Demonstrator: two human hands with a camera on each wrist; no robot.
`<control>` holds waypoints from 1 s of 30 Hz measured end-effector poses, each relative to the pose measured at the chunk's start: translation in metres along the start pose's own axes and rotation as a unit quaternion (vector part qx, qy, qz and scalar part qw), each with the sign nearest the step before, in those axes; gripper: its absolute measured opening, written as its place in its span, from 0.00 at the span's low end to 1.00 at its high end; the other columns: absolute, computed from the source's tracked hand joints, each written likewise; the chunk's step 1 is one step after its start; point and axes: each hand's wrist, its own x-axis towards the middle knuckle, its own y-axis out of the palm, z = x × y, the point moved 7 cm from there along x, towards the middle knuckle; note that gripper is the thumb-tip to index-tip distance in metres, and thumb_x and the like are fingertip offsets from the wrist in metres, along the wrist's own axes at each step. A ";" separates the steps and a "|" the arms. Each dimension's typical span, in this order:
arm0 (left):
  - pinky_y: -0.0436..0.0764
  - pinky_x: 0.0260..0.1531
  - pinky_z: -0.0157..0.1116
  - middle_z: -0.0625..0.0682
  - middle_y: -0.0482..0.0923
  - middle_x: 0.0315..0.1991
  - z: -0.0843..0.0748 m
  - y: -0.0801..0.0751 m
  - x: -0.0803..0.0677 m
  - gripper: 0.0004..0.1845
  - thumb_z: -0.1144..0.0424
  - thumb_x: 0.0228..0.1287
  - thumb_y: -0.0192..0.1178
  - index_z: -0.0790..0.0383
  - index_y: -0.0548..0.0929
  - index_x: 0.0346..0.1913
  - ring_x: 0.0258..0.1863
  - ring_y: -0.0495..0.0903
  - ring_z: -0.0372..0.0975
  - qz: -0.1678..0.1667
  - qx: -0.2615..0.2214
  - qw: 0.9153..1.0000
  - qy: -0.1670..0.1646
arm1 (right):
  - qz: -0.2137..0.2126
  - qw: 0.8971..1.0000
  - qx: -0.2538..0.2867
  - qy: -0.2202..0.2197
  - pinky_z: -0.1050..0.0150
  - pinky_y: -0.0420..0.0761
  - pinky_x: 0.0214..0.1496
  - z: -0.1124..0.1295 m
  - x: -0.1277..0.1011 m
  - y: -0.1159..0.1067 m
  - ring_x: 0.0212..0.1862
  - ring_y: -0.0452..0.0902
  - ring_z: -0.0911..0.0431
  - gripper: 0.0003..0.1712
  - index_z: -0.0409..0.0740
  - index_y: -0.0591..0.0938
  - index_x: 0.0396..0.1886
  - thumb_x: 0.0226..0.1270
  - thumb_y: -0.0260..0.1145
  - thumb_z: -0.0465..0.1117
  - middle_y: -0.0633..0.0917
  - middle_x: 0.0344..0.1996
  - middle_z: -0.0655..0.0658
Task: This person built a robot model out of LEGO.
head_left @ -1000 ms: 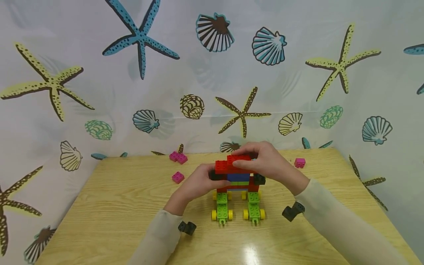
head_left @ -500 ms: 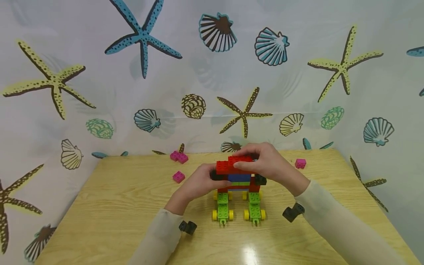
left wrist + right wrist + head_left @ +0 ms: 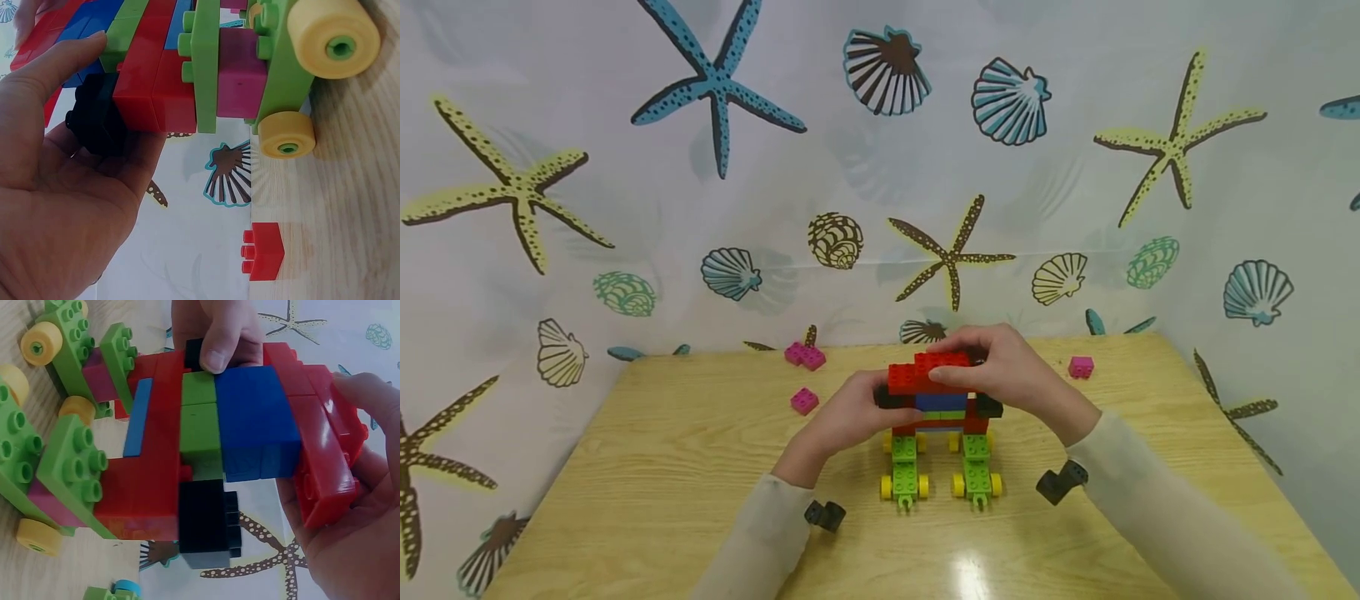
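A toy built of building bricks stands on two green wheeled bases (image 3: 905, 475) with yellow wheels, near the table's middle. Above them come red bricks, green bricks (image 3: 201, 428), blue bricks (image 3: 253, 419) and a layer of red bricks (image 3: 322, 444) on top. A black brick (image 3: 203, 519) juts from one side; another black brick (image 3: 97, 115) sits by my left palm. My left hand (image 3: 850, 412) grips the left side, thumb across the front and fingers behind. My right hand (image 3: 1011, 371) holds the top red bricks between thumb and fingers; its fingertips are partly hidden behind them.
Pink bricks (image 3: 805, 356) lie at the back left, with a single pink brick (image 3: 804, 402) nearer. Another pink brick (image 3: 1081, 367) sits back right. A loose red brick (image 3: 265, 251) shows in the left wrist view. Cloth (image 3: 850, 167) printed with sea shapes hangs behind the wooden table (image 3: 685, 467).
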 end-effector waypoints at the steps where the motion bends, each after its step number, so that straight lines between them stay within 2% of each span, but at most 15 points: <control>1: 0.87 0.71 0.54 0.53 0.91 0.65 0.000 0.000 0.000 0.26 0.56 0.75 0.75 0.55 0.85 0.73 0.60 0.91 0.47 0.001 0.000 1.000 -0.001 | -0.002 1.000 0.004 -0.002 0.59 0.90 0.51 -0.001 0.000 0.000 0.47 0.86 0.50 0.22 0.44 0.91 0.65 0.76 0.78 0.45 0.90 0.58 0.39; 12: 0.87 0.71 0.54 0.53 0.91 0.65 0.001 0.001 0.001 0.26 0.55 0.75 0.76 0.55 0.86 0.72 0.60 0.91 0.46 0.003 0.000 1.000 -0.007 | -0.017 0.999 0.027 -0.006 0.62 0.91 0.51 -0.008 -0.003 0.002 0.47 0.88 0.50 0.22 0.45 0.91 0.66 0.76 0.78 0.44 0.91 0.58 0.38; 17: 0.86 0.71 0.54 0.53 0.91 0.65 0.003 0.001 -0.001 0.26 0.55 0.75 0.76 0.54 0.86 0.72 0.61 0.90 0.47 -0.001 0.002 1.000 -0.013 | -0.014 0.999 0.049 -0.003 0.61 0.91 0.53 -0.012 -0.004 0.004 0.50 0.89 0.50 0.24 0.46 0.90 0.68 0.76 0.78 0.44 0.91 0.60 0.37; 25: 0.87 0.71 0.54 0.53 0.91 0.65 0.002 0.001 -0.001 0.27 0.54 0.75 0.76 0.53 0.86 0.72 0.61 0.90 0.47 -0.001 0.001 1.000 -0.014 | -0.028 0.997 0.070 0.012 0.55 0.94 0.54 -0.021 -0.011 -0.004 0.52 0.89 0.48 0.23 0.48 0.89 0.67 0.75 0.78 0.44 0.92 0.59 0.39; 30: 0.87 0.71 0.55 0.54 0.91 0.65 0.001 0.001 0.000 0.26 0.55 0.75 0.76 0.55 0.86 0.72 0.60 0.90 0.47 0.001 0.000 1.000 -0.010 | -0.028 0.997 0.073 0.005 0.60 0.93 0.54 -0.022 -0.014 -0.007 0.52 0.89 0.49 0.22 0.46 0.89 0.66 0.76 0.78 0.43 0.92 0.59 0.38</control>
